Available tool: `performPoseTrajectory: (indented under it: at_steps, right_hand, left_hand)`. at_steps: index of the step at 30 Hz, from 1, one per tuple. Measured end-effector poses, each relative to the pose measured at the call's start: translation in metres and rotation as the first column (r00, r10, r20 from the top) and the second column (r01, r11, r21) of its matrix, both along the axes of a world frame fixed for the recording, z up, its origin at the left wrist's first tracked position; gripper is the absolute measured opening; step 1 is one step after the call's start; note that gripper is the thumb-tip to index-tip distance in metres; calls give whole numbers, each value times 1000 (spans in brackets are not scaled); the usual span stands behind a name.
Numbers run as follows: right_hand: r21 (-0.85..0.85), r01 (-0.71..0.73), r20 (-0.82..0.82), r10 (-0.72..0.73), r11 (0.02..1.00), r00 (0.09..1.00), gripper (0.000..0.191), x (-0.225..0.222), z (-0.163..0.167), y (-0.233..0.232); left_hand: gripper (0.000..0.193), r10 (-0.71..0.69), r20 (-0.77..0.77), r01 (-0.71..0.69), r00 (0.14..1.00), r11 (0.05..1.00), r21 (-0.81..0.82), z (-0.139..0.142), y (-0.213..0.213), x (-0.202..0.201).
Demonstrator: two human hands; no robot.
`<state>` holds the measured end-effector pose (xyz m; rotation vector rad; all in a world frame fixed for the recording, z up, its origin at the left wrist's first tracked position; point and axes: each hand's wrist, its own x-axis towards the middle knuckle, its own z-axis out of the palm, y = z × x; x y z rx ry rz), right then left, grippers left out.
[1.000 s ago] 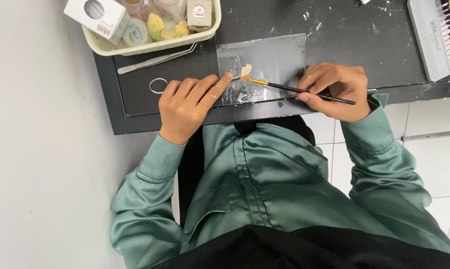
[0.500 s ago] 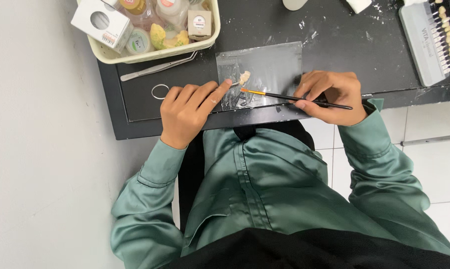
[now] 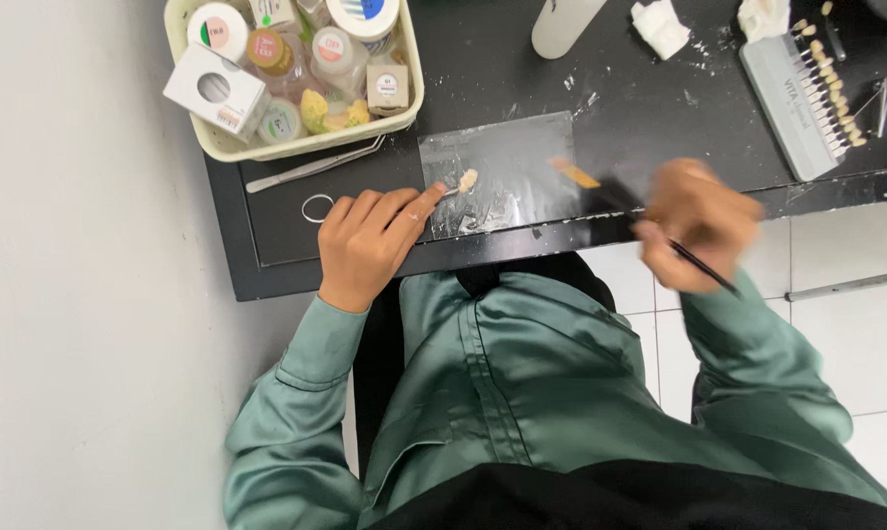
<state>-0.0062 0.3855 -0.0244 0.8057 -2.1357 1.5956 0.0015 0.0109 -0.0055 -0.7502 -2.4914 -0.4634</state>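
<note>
Brush point(image 3: 650, 221), thin, dark-handled, orange near the tip: gripped in the blurred right hand point(image 3: 697, 224) at the near edge of the black bench point(image 3: 296, 221).

Tip raised just over the right end of the clear mixing slab point(image 3: 522, 147). Left hand point(image 3: 370, 240) resting flat and unclenched, grasping nothing, forefinger touching the slab's left edge beside a small pale blob of paste point(image 3: 468, 181). Metal tweezers point(image 3: 311, 165) and a wire ring point(image 3: 317, 207) just left. Farther back: cream tray point(image 3: 412, 88) of jars and boxes, white bottle point(image 3: 564, 25), tooth shade guide point(image 3: 802, 98).
</note>
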Motion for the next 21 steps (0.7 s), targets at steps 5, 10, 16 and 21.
performPoseTrajectory:
  at_steps: [5, 10, 16, 21]
  right_hand:
    - [119, 365, -481, -268, 923, 835, 23, 30, 46, 80]
    - [99, 188, -436, -127, 977, 891, 24, 52, 73, 85]
    - [-85, 23, 9, -22, 996, 1000, 26, 11, 25, -5]
    - [-316, 80, 329, 30, 945, 944, 25, -5, -22, -19]
  left_hand:
    - [40, -16, -8, 16, 1000, 1000, 13, 0, 0, 2]
    - [37, -17, -29, 17, 999, 1000, 19, 0, -1, 9]
    - [34, -1, -58, 1, 998, 1000, -5, 2, 3, 16]
    - [34, 1, -68, -1, 998, 1000, -1, 4, 3, 15]
